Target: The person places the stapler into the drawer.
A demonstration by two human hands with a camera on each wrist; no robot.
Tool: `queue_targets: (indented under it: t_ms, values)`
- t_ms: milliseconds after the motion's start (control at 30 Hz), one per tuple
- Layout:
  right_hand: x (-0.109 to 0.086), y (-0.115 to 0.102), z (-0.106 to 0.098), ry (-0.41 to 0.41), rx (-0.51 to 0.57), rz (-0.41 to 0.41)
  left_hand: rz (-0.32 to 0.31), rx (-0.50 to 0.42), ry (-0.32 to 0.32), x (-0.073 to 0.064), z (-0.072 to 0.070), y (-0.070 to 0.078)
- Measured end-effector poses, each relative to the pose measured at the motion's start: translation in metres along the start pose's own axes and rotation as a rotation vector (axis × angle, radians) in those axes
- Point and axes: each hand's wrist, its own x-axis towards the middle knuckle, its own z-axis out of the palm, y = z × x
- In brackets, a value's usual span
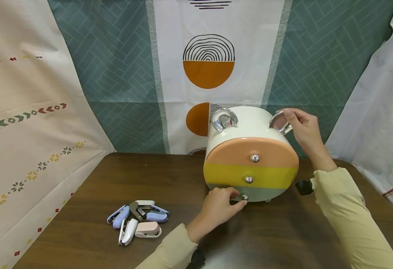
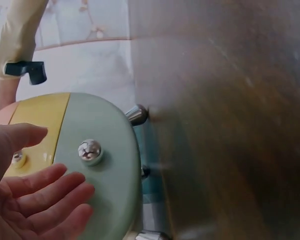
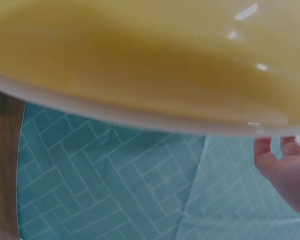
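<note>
An alarm-clock-shaped drawer cabinet [image 1: 250, 123] stands on the table, its front striped with an orange drawer [image 1: 230, 151], a yellow drawer [image 1: 226, 175] and a green drawer [image 1: 265, 193], each with a round silver knob. Thumb and fingers spread, my left hand [image 1: 218, 207] is at the lowest knob [image 1: 245, 196]. The left wrist view shows a gap between that hand [image 2: 45, 200] and the silver knob [image 2: 90, 151]. My right hand [image 1: 305, 129] holds the right silver bell [image 1: 280, 122] on top, thumb in front. In the right wrist view, the cabinet's edge partly hides its fingertips.
Several small staplers [image 1: 148, 228], white, blue, pink and dark grey, lie grouped on the brown table [image 1: 169, 172] left of the cabinet. The left silver bell [image 1: 224, 119] stands up from the cabinet top. A patterned cloth [image 1: 125, 67] hangs behind.
</note>
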Motion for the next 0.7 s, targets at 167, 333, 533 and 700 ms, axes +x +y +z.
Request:
queue_targets:
  t_ms: [167,333,533,700]
  values:
    - [0.0,0.002,0.0,-0.024,0.119,-0.045,-0.02,0.077,-0.004,0.005,0.009,0.002]
    - [-0.001,0.004,-0.001,-0.032,0.124,-0.045,-0.031,0.163,0.014,0.009,0.014,0.004]
    - [0.0,0.006,-0.001,-0.038,0.127,-0.034,-0.054,0.304,0.026,0.015,0.018,0.009]
    - [0.0,0.008,0.0,-0.068,0.206,-0.059,-0.071,0.415,0.053,0.021,0.022,0.014]
